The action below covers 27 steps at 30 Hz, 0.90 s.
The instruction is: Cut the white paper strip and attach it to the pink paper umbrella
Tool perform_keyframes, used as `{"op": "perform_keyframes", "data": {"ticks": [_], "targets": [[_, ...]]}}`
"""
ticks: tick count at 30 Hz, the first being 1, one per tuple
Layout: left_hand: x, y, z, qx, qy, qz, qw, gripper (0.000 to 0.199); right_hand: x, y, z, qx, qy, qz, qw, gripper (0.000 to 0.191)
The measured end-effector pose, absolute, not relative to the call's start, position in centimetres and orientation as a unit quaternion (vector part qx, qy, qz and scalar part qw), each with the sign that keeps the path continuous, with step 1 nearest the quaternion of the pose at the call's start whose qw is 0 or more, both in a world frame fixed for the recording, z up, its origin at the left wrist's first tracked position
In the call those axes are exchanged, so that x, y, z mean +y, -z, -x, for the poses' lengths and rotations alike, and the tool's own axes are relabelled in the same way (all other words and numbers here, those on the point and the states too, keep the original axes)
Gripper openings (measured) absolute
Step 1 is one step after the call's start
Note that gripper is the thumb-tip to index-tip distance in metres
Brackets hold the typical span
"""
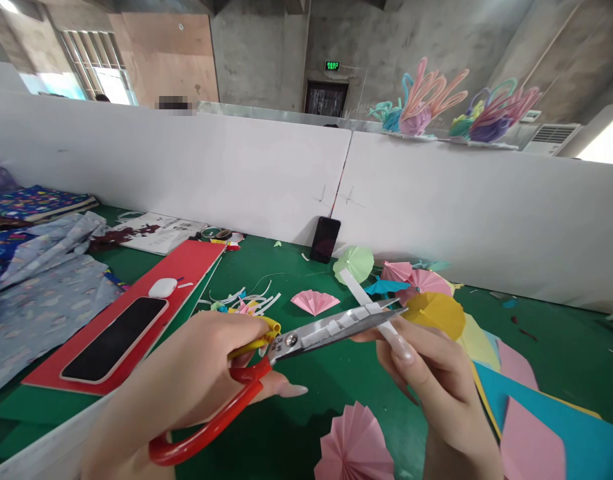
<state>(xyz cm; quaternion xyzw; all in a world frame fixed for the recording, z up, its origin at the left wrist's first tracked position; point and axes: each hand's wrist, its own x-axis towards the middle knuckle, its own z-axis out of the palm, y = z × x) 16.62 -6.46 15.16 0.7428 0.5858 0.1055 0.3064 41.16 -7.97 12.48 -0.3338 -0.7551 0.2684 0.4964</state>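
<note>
My left hand (201,360) is closed on a pair of scissors (331,330), whose handles are red and yellow. Between finger and thumb, my right hand (431,373) pinches a narrow white paper strip (357,288). The strip slants across the scissor blades near their tips; I cannot tell how far the blades have closed on it. Small white bits lie along the blades. Below the scissors is a pleated pink paper fan (353,443), and a smaller pink fan (315,302) lies beyond them. Past my right hand are a yellow paper round (436,315) and a pale green pleated one (355,263).
A phone (325,239) leans against the white partition (236,173). On the left, another phone (115,339) and a white case (163,287) rest on a red board (196,257). Paper scraps (246,303) lie behind my left hand. Blue card (576,423) is at the right.
</note>
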Motion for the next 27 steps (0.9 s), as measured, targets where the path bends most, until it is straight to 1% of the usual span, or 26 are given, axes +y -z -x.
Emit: {"op": "perform_keyframes", "data": {"ticks": [3,6,13,22,27], "targets": [[-6.4,-16.2,-17.4,0.605,-0.018,-0.737,0.302,0.042,-8.0,-12.6,-41.1,-0.754,-0.266,0.333,0.500,0.029],[-6.4,-17.0,-17.9,0.621,0.010,-0.722,0.305,0.044,-8.1,-12.7,-41.1,-0.752,-0.267,0.337,0.500,0.029],[-6.2,-16.3,-17.1,0.589,-0.008,-0.743,0.317,0.032,-8.1,-12.5,-41.2,-0.751,-0.268,0.327,0.507,0.028],[-6.1,-15.6,-17.0,0.593,-0.062,-0.745,0.300,0.034,-7.9,-12.6,-41.3,-0.744,-0.260,0.336,0.516,0.029],[-5.8,-15.3,-16.9,0.595,-0.067,-0.745,0.294,0.029,-8.0,-12.4,-41.7,-0.740,-0.253,0.346,0.518,0.029]]}}
